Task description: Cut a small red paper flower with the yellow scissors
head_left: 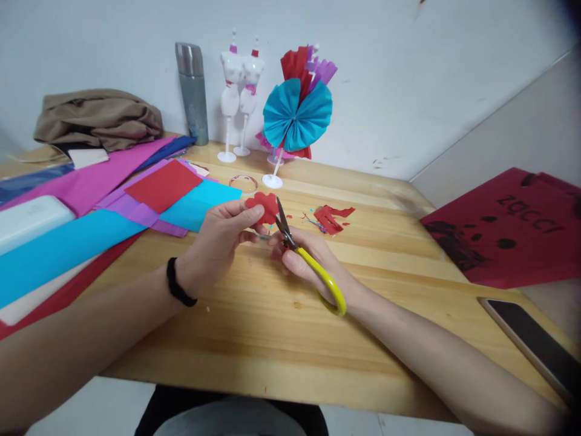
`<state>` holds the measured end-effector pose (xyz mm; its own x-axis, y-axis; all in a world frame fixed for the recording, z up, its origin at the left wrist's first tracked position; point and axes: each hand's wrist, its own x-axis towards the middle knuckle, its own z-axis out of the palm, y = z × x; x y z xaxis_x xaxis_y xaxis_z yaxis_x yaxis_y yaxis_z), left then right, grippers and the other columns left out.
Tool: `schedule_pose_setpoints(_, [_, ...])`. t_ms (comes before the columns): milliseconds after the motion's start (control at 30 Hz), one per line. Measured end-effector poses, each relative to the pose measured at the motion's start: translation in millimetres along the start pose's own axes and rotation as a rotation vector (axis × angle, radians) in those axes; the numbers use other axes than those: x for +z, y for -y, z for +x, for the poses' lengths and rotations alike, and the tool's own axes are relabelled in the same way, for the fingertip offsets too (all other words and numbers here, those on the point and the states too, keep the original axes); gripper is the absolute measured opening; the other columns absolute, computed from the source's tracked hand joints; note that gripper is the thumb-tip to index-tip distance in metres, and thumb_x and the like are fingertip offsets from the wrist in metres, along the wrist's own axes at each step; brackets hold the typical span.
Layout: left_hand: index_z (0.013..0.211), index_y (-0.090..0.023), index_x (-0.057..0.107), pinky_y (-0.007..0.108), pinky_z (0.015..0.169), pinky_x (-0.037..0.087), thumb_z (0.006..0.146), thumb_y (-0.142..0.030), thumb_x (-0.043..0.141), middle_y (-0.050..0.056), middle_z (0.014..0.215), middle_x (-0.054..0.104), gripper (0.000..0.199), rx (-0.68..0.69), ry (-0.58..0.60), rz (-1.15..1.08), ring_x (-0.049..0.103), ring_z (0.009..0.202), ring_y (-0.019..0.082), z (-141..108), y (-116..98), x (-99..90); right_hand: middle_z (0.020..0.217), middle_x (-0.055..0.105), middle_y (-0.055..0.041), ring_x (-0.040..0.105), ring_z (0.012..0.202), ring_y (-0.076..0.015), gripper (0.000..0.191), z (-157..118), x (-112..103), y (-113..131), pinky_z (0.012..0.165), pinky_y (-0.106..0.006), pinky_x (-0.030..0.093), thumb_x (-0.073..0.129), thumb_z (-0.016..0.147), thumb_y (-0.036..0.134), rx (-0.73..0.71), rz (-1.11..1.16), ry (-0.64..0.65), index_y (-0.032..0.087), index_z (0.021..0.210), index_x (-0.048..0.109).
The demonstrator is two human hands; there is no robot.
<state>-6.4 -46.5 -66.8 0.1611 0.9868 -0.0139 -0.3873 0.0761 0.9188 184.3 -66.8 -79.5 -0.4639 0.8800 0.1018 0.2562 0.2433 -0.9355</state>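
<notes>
Between the thumb and fingers of my left hand (222, 233) is a small red paper piece (264, 206) with a scalloped edge. My right hand (313, 257) is closed on the scissors (320, 269), which have yellow handles and dark blades pointing up beside the right edge of the red piece. The two hands are close together above the middle of the wooden table. Red paper scraps (332, 219) lie just right of the blades, with tiny bits around them.
Coloured paper sheets (113, 175) and a white box (34, 221) lie at left. Behind stand a bottle (193, 97), white mannequins (230, 85) and one with a blue pleated fan (297, 115). A red bag (512, 230) and a phone (533, 339) are at right.
</notes>
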Motion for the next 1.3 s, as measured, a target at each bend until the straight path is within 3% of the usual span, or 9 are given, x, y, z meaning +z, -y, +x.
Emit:
schedule_pose_setpoints(600, [0.066, -0.016, 0.075, 0.024, 0.058, 0.047, 0.068, -0.037, 0.089, 0.003, 0.065, 0.070, 0.024, 0.038, -0.103, 0.096, 0.060, 0.061, 0.013, -6.5, -3.8, 4.7, 0.071, 0.048, 0.0029, 0.043, 0.060, -0.0145, 0.055, 3.8, 0.2, 1.9, 0.057, -0.029, 0.033, 0.062, 0.086, 0.074, 0.006, -0.094, -0.009, 0.020, 0.095, 0.061])
schedule_pose_setpoints(1300, [0.065, -0.017, 0.074, 0.025, 0.059, 0.047, 0.074, -0.034, 0.083, 0.003, 0.065, 0.070, 0.021, 0.030, -0.095, 0.122, 0.060, 0.060, 0.013, -5.1, -2.8, 3.2, 0.063, 0.048, 0.0041, 0.045, 0.059, -0.0138, 0.049, 4.2, 2.4, 5.0, 0.054, -0.028, 0.034, 0.067, 0.086, 0.069, 0.015, -0.054, -0.041, 0.020, 0.088, 0.063])
